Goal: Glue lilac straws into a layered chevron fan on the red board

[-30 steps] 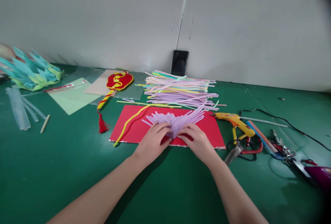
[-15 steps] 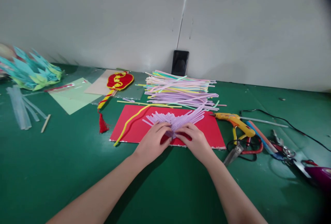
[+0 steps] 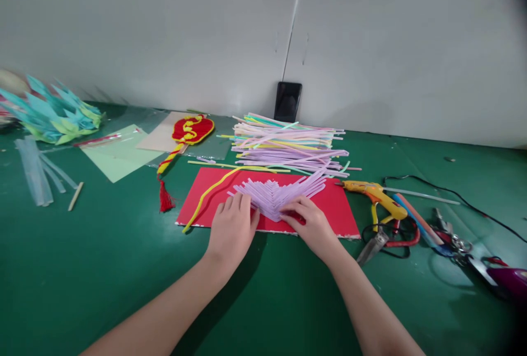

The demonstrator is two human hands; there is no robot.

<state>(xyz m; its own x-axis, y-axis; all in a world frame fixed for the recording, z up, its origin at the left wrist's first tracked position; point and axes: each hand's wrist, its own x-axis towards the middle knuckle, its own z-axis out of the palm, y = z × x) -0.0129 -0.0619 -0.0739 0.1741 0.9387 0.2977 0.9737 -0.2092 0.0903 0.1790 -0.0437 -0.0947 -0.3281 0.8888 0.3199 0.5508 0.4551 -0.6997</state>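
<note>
A V-shaped fan of lilac straws (image 3: 276, 194) lies on a red card (image 3: 333, 208) on the green table. My left hand (image 3: 231, 230) rests flat on the card's lower left part, fingers stretched out and touching the left side of the lilac straws. My right hand (image 3: 312, 224) is curled at the fan's lower tip, fingertips pinched on the lilac straws. A yellow straw (image 3: 208, 193) curves across the card's left side.
A pile of pastel straws (image 3: 288, 145) lies behind the card. A yellow glue gun (image 3: 376, 194), scissors (image 3: 373, 243) and cables sit to the right. A red and yellow tasselled ornament (image 3: 187, 134), clear glue sticks (image 3: 35, 172) and teal paper shapes (image 3: 49, 114) are at left. A phone (image 3: 287, 102) leans on the wall.
My left hand has let go of the fan's tip, slid left and flattened on the red card. My right hand stays pinched at the tip.
</note>
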